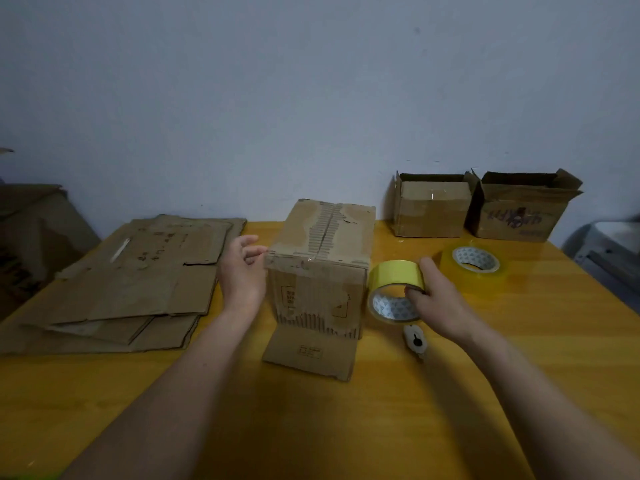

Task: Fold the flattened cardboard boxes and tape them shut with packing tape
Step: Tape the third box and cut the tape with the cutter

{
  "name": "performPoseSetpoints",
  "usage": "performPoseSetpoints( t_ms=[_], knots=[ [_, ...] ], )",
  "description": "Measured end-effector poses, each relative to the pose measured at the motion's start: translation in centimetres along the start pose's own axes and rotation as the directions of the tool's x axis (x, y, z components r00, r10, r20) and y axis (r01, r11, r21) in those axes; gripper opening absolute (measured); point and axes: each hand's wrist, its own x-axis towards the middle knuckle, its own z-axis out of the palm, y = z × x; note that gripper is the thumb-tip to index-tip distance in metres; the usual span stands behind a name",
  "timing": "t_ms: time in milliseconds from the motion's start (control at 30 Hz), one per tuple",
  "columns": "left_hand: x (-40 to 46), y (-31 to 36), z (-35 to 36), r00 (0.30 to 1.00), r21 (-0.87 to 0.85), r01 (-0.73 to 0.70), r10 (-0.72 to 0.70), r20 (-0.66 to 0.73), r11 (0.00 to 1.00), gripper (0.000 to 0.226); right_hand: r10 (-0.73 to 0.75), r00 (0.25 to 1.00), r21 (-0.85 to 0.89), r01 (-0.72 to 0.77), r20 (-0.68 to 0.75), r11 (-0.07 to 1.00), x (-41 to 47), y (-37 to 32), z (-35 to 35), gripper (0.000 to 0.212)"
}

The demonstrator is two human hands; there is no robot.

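Partly hidden by the right hand (437, 299) is the yellow roll of packing tape (394, 289) it grips – fingers curled over the rim. Tape rolls: two, the second roll (475, 268) just behind this grip. Left of it stands one folded brown cardboard box (320, 268); the left hand (242, 271), fingers loosely open, is at its side – whether touching, I cannot tell. Two open boxes (431, 209) stand behind; flattened cardboard sheets (138, 282) lie far left, number unclear.
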Motion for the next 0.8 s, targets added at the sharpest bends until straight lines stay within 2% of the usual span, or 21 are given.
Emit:
performPoseSetpoints(
  t_ms=[67,133,200,233,300,367,467,567,600,633,700,733,800],
  knots=[
    [0.9,-0.3,-0.8,0.995,0.015,0.006,-0.008,0.101,1.0,0.023,-0.006,0.997,0.101,-0.002,0.079,0.995,-0.8,-1.0,-0.3,0.018],
    [2.0,0.1,-1.5,0.974,0.039,0.033,-0.041,0.225,0.999,0.022,0.036,0.984,0.233,-0.077,0.174,0.969,-1.4,-1.9,-0.7,0.02],
    [2.6,1.2,-2.0,0.934,0.2,-0.028,-0.046,0.355,0.979,0.035,0.042,0.971,0.301,-0.113,0.234,0.947,-1.4,-2.4,-0.8,0.018],
    [2.8,2.0,-2.1,0.911,0.331,-0.081,-0.065,0.408,0.94,0.051,0.031,0.97,0.3,-0.104,0.239,0.948,-1.4,-2.6,-0.8,0.021],
    [2.9,3.7,-1.9,0.888,0.61,-0.216,-0.106,0.447,0.762,0.091,0.017,0.965,0.31,-0.1,0.262,0.946,-1.7,-3.3,-0.2,0.021],
    [2.0,5.0,-1.0,0.886,0.742,-0.323,-0.088,0.455,0.588,0.115,0.01,0.957,0.343,-0.113,0.29,0.933,-1.8,-3.6,0.9,0.022],
    [-0.6,5.4,0.8,0.833,0.741,-0.494,0.004,0.553,0.455,0.119,-0.014,0.946,0.403,-0.125,0.325,0.907,-2.0,-3.8,2.4,0.02],
    [-1.4,5.3,1.7,0.775,0.707,-0.582,0.013,0.631,0.401,0.105,-0.009,0.948,0.444,-0.141,0.319,0.885,-1.6,-2.9,2.1,0.019],
    [-1.3,5.3,1.6,0.764,0.698,-0.59,0.001,0.645,0.406,0.099,0.017,0.961,0.416,-0.135,0.277,0.899,-1.2,-2.2,1.7,0.018],
    [-1.1,5.3,1.4,0.752,0.689,-0.597,-0.013,0.659,0.412,0.096,0.058,0.978,0.318,-0.12,0.199,0.941,-0.5,-1.1,1.4,0.016],
    [-0.7,5.3,1.2,0.716,0.659,-0.63,-0.019,0.697,0.41,0.092,0.162,0.985,-0.06,-0.158,0.061,0.986,1.0,2.0,1.3,0.015],
    [-0.7,5.5,1.1,0.697,0.641,-0.652,-0.013,0.717,0.406,0.09,0.23,0.972,-0.236,-0.214,0.042,0.948,1.4,3.4,1.6,0.019],
    [-0.7,5.7,1.0,0.663,0.607,-0.68,-0.008,0.748,0.411,0.086,0.333,0.939,-0.422,-0.266,0.093,0.867,1.6,5.3,2.6,0.029]
  ],
)
